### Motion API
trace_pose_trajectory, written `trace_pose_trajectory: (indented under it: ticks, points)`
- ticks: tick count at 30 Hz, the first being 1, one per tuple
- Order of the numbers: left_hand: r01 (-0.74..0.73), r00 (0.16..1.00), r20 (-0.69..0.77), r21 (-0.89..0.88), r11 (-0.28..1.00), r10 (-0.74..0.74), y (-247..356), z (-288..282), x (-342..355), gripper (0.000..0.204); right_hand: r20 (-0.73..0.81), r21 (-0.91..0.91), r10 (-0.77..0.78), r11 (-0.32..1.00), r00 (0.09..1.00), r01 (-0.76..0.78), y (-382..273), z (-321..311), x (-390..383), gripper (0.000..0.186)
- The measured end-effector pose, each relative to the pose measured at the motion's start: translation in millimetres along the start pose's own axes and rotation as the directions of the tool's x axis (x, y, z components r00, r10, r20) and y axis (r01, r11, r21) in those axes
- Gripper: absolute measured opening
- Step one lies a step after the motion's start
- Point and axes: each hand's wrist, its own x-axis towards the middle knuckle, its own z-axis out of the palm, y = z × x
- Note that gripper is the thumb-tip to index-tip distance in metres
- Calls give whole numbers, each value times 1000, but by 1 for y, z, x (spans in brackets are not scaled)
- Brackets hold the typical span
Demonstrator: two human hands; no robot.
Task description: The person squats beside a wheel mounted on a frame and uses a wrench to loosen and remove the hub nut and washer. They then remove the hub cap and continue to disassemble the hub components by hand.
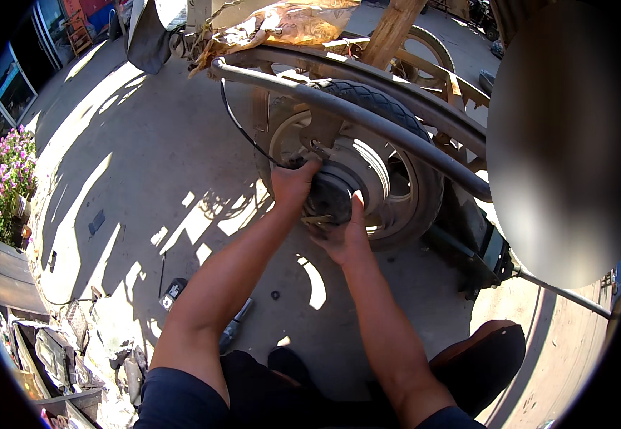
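The fingers of the left hand [294,182] curl over the upper left edge of the dark hub [328,196] at the centre of a wheel [357,168], gripping it; the fingers of the right hand [345,236] press up against the hub's lower right side, thumb raised along its face, so both hands clasp the hub between them. Both bare forearms reach up from the lower edge, over the person's dark-clothed knees.

On the concrete floor [146,164] near the left forearm lies a small dark tool with a pale label [173,292], and a grey cylindrical tool [235,325] shows partly under that arm. A small dark ring [275,294] lies on the floor between the forearms. At the lower left edge sits a heap of cluttered metal parts [60,350].

The wheel stands upright on the floor, in sun. Its hub is round, black and greasy, set in a pale silver rim disc with curved openings, ringed by a black tyre [378,104] with a chunky tread. A thin black cable [242,129] runs down to the hub from above. A thick grey curved tube [367,118] of the vehicle frame crosses in front of the tyre's top. Beyond, a wooden post [390,28] and crumpled brown sheeting [289,25] sit over the frame. Pink flowers [6,179] grow at the far left edge.
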Motion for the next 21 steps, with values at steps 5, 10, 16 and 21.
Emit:
trace_pose_trajectory:
  ticks: [5,10,16,21]
  points:
    - [-19,999,-30,-147,989,15,-22,9,12,34,-59,-48,-21,999,998,18,-3,-1,4,106]
    - [18,997,-75,-54,998,-22,-37,10,25,33,-79,-82,-94,993,992,87,2,10,3,112]
    - [33,999,-36,-121,992,-38,-28,10,13,30,-175,-55,-98,994,980,90,2,7,1,104]
    - [21,997,-72,-148,989,-32,-36,15,20,31,-15,-112,-84,990,996,82,4,5,0,110]
